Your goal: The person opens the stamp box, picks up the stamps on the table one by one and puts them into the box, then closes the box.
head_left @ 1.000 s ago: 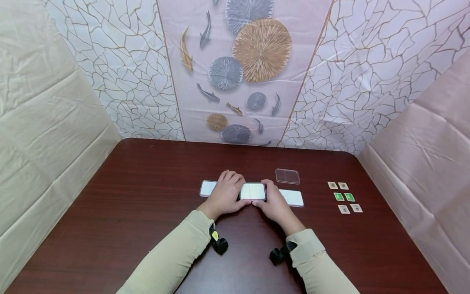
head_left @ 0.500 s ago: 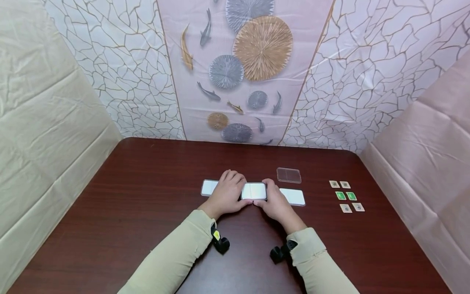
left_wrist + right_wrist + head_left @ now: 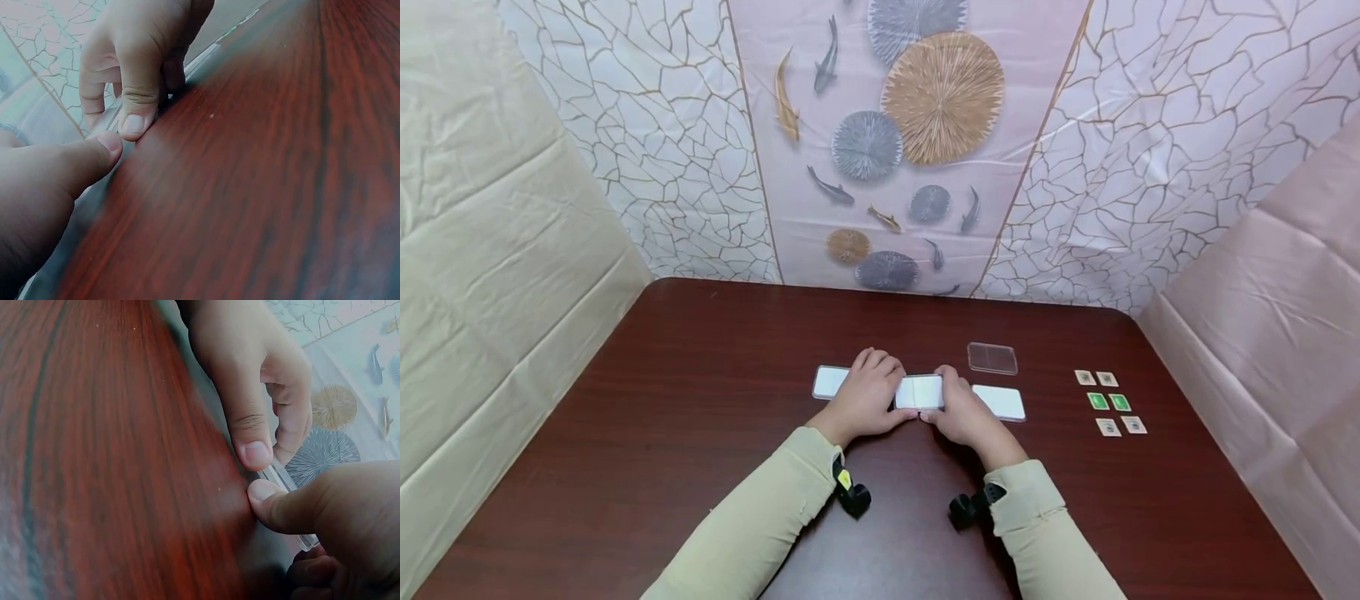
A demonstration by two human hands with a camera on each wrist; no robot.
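Note:
A flat clear-edged plastic case with a white face lies between my two hands near the middle of the table. My left hand holds its left end, thumb on the near edge and fingers over the far side. At the other end, my right hand grips the case with its thumb on the near edge too. Both thumbtips come close together at that edge; the clear rim shows between them in the right wrist view. Similar white pieces stick out beyond the hands, a left one and a right one.
Behind the right hand lies a transparent flat lid-like piece. Several small square tiles stand in pairs at the right, beige ones and green ones. The dark wooden table ends at patterned cloth walls.
Both hands keep hold of the case in nearly the same place. The head view has shifted slightly.

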